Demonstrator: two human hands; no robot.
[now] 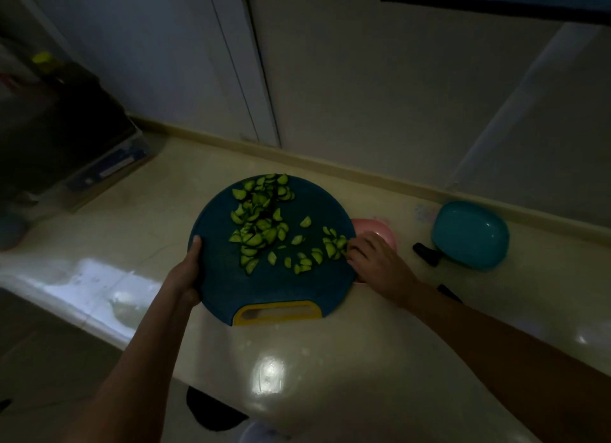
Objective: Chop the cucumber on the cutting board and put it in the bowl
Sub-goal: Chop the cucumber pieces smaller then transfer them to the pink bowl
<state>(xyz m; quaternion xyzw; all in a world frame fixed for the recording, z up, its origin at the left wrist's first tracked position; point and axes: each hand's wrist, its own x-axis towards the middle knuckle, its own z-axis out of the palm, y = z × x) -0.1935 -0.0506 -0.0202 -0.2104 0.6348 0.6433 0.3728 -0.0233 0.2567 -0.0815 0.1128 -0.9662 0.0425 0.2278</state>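
The pale, glossy tabletop point(297, 360) carries a round blue cutting board point(224, 277) with a yellow handle slot on its near side. The board's right rim lies over part of a pink bowl point(380, 229), so most of the bowl is hidden. Well to the right sits a teal bowl point(469, 235), with the dark handle of a knife point(426, 253) just beside it. The left hand point(188, 274) grips the board's left rim, thumb on top. The right hand point(377, 260) rests at the right rim with bent fingers among the nearest pieces; in this dim light I cannot tell whether it pinches them or only pushes them. The cucumber point(261, 224) is already chopped and lies on the board: a thick heap toward the far side and a loose scatter trailing to the right hand. The pieces look light, wet and slippery, likely to cling to the board or skid off. Sweeping them over the rim should work better than picking them up, with the stiff board held by its edge or handle.
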